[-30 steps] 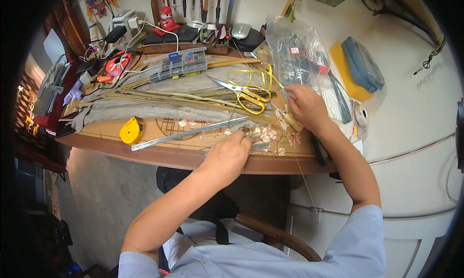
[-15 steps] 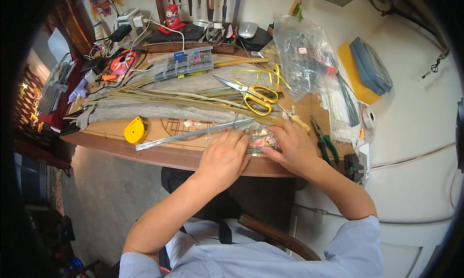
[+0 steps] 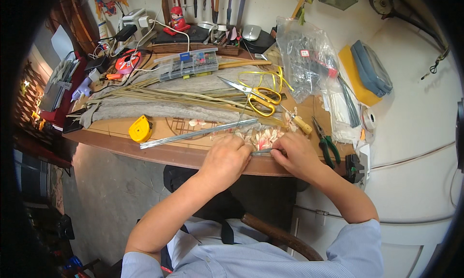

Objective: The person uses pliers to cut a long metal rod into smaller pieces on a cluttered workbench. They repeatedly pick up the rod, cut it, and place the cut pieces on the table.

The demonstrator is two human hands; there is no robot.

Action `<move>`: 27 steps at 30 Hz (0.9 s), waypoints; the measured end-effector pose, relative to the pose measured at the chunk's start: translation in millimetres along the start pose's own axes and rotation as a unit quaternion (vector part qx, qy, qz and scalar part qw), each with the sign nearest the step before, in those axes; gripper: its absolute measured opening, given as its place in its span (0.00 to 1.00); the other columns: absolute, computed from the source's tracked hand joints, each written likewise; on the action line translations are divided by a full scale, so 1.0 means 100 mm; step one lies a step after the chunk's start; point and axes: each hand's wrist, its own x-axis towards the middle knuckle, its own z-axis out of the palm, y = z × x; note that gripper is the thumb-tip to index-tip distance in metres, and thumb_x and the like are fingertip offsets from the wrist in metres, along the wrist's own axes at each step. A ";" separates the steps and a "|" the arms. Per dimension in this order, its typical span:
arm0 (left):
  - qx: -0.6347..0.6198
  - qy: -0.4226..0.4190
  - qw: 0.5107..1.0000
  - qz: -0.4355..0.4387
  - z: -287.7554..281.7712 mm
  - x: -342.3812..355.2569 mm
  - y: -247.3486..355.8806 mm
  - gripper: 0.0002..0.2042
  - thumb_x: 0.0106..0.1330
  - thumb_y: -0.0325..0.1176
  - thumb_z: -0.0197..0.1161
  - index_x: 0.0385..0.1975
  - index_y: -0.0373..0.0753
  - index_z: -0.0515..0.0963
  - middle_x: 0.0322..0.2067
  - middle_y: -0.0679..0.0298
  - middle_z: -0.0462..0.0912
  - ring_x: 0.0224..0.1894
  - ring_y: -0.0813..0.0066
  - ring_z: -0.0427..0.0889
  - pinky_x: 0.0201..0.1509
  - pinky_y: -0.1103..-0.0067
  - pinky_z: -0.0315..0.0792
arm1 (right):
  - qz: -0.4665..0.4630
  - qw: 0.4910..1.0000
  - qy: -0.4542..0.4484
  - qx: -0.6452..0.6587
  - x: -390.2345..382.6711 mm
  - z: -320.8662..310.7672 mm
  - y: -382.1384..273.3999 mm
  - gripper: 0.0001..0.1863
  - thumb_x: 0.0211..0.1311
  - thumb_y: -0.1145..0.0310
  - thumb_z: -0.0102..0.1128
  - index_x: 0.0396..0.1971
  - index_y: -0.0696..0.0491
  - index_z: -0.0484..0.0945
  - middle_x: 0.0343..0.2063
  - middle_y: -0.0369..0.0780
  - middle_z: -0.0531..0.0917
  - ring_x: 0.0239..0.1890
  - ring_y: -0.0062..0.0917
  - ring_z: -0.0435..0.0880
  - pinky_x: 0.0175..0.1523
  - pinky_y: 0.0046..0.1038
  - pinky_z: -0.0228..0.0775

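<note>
Near the front edge of the table, my left hand (image 3: 227, 157) and my right hand (image 3: 296, 153) are closed on the two ends of a short bundle of thin grey wires (image 3: 262, 152). Most of that bundle is hidden by my fingers. Just beyond it shows a pink and white flower print (image 3: 263, 138) on the tabletop. A longer bundle of silver wires (image 3: 198, 134) lies slantwise past my left hand. Yellow-handled scissors (image 3: 263, 100) rest above my hands, their blades partly open. Beside my right hand are a wooden-handled awl (image 3: 302, 124) and green-handled pliers (image 3: 328, 145).
A yellow tape measure (image 3: 140, 129) sits at the left front. Long bamboo strips (image 3: 193, 99) lie across grey cloth (image 3: 159, 111). Behind are a clear compartment box (image 3: 188, 65) and a plastic bag (image 3: 307, 55). A black clamp-like object (image 3: 355, 168) stands at the right corner.
My hands have drawn in from lying spread over the wires to gripping the short bundle between them. More of the flower print shows now. The whole view has shifted slightly.
</note>
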 end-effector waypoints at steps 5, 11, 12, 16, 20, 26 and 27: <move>-0.003 -0.007 1.000 0.008 0.06 -0.03 -0.04 0.07 0.55 0.28 0.62 0.33 0.38 0.78 0.29 0.60 0.75 0.36 0.59 0.76 0.41 0.68 0.72 | 0.055 0.998 -0.023 0.029 0.08 -0.08 -0.06 0.11 0.53 0.61 0.62 0.24 0.54 0.77 0.24 0.43 0.79 0.31 0.39 0.78 0.37 0.38 0.68; 0.010 -0.014 1.000 0.016 0.04 -0.04 0.01 0.06 0.53 0.27 0.61 0.31 0.38 0.78 0.29 0.60 0.75 0.35 0.59 0.76 0.39 0.68 0.72 | 0.151 0.988 -0.032 0.020 0.38 0.03 -0.07 0.13 0.52 0.60 0.58 0.23 0.56 0.78 0.22 0.45 0.81 0.28 0.40 0.80 0.35 0.38 0.71; 0.012 -0.018 1.000 0.012 0.05 -0.05 0.01 0.06 0.53 0.27 0.61 0.31 0.38 0.78 0.28 0.60 0.75 0.35 0.59 0.76 0.39 0.68 0.72 | 0.168 0.984 -0.053 -0.010 0.40 -0.02 -0.07 0.13 0.52 0.61 0.58 0.23 0.56 0.78 0.23 0.45 0.81 0.28 0.39 0.81 0.35 0.37 0.71; 0.003 0.003 1.000 0.013 0.07 -0.09 0.00 0.06 0.53 0.28 0.62 0.31 0.38 0.78 0.28 0.60 0.75 0.35 0.60 0.76 0.40 0.68 0.72 | 0.200 0.974 -0.103 -0.038 0.37 -0.38 -0.02 0.10 0.52 0.63 0.57 0.25 0.56 0.77 0.22 0.44 0.81 0.27 0.38 0.81 0.33 0.34 0.72; 0.005 -0.003 1.000 0.015 0.08 -0.12 -0.01 0.06 0.53 0.28 0.62 0.31 0.38 0.78 0.29 0.61 0.75 0.35 0.60 0.76 0.40 0.69 0.72 | 0.115 0.989 -0.020 -0.090 0.20 -0.52 0.03 0.08 0.53 0.66 0.59 0.25 0.55 0.76 0.23 0.44 0.80 0.28 0.39 0.80 0.33 0.35 0.71; 0.028 0.011 0.999 0.010 0.02 -0.16 0.03 0.07 0.54 0.30 0.63 0.33 0.39 0.77 0.30 0.62 0.75 0.37 0.61 0.76 0.40 0.69 0.71 | -0.095 0.985 -0.014 -0.142 0.31 -0.17 -0.15 0.06 0.53 0.66 0.63 0.26 0.51 0.76 0.24 0.40 0.77 0.31 0.36 0.77 0.38 0.35 0.70; 0.030 0.007 1.000 0.005 -0.02 -0.18 0.05 0.08 0.55 0.30 0.64 0.33 0.39 0.77 0.31 0.61 0.75 0.37 0.60 0.76 0.40 0.69 0.71 | -0.109 0.987 -0.025 -0.116 0.31 -0.16 -0.15 0.08 0.53 0.65 0.63 0.28 0.52 0.76 0.25 0.40 0.78 0.32 0.36 0.78 0.39 0.36 0.70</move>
